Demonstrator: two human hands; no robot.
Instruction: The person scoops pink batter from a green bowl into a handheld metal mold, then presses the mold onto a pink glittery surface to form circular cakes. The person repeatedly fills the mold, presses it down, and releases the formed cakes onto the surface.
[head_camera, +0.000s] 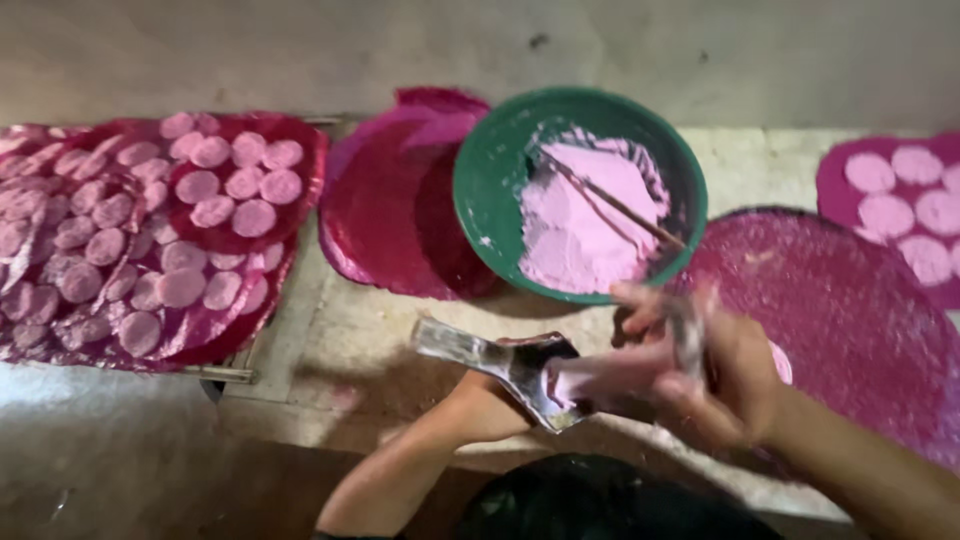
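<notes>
1. Two bare arms are seen at the bottom, over something dark that is too dim to tell.
2. A shiny metal scoop is held in the left hand — the fingers are closed under it, near the middle of the low edge.
3. The right hand is blurred. It is closed around a small metal tool, just beside the scoop's pink end.
4. Pink paste is seen in a green bowl, which is set just above the hands. A thin stick is laid across the paste.
5. A dark pink mat is spread under the right arm, and part of one pink round is seen by the wrist.
6. Bare pink mats are stacked to the left of the bowl — partly under it.
7. Many pale pink rounds are laid in rows on mats at the far left.
8. More rounds are seen on a mat at the far right edge.
9. Everything is set on a pale stone ledge.
</notes>
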